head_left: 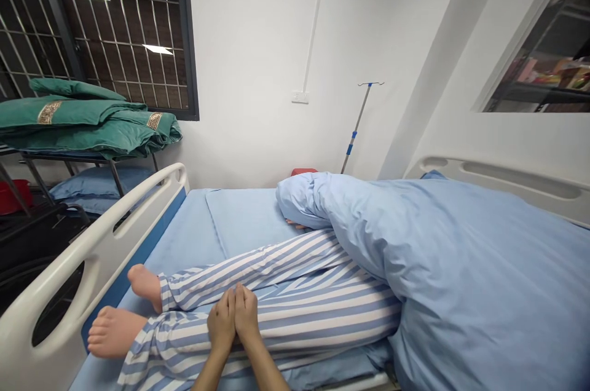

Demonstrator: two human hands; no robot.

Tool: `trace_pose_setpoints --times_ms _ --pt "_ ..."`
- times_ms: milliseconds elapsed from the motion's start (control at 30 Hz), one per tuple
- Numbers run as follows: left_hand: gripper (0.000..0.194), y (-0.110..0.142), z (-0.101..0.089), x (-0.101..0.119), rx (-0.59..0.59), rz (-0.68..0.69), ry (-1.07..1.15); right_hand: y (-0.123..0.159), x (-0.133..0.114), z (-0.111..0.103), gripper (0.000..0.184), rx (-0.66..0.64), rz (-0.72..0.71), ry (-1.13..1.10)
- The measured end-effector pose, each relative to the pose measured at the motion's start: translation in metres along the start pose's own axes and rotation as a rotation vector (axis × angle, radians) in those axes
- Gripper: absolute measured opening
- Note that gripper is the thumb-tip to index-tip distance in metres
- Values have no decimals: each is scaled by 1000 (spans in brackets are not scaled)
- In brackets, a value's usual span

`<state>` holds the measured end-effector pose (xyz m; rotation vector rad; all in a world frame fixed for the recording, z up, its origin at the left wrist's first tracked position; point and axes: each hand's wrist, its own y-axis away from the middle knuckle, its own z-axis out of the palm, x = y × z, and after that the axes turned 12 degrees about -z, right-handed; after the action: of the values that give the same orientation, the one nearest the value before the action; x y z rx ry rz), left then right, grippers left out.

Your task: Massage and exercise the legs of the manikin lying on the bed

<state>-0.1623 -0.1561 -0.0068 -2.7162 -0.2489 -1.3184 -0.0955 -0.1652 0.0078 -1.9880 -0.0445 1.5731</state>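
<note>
My left hand (222,320) and my right hand (246,312) lie side by side on the nearer leg of the blue-and-white striped trousers (318,320). Their backs face up, and the fingers bend down over the far side of the leg; the fingertips are hidden. The trousers are on a figure lying on the bed, with smooth, manikin-like bare feet (115,332) pointing left. A light blue quilt (442,268) is folded back off the legs and covers the upper body. Under its far edge a bit of a hand (295,224) shows.
The white bed end board (99,256) stands left, and another board (520,179) right. Beyond the bed are an IV pole (354,133) and a red object (304,171). Green folded bedding (87,120) lies on a rack by the barred window. Light blue sheet (249,213) covers the mattress.
</note>
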Motion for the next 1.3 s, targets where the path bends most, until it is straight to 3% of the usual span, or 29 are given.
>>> trace_pose_setpoints --times_ms 133,367,567,833,1033,1167,1300 --pt "28 7 -1 5 12 -14 -210 0 1 1 41 10 10 6" --pt "35 4 -8 12 -39 -64 -219 -8 -7 0 40 -11 82 100" --pt "35 8 -12 17 -81 -58 -251 -26 -36 -11 41 -60 -45 124" --pt "33 3 -2 8 -37 -77 -256 -3 0 -19 40 -136 -78 345" --pt "33 7 0 6 -43 13 -295 -2 5 -19 42 -107 -61 341" --pt "30 1 -4 7 -136 50 -111 -3 6 -18 42 -52 -21 303" --pt "34 -9 -11 30 -225 62 264 -6 5 -19 42 -27 -16 236"
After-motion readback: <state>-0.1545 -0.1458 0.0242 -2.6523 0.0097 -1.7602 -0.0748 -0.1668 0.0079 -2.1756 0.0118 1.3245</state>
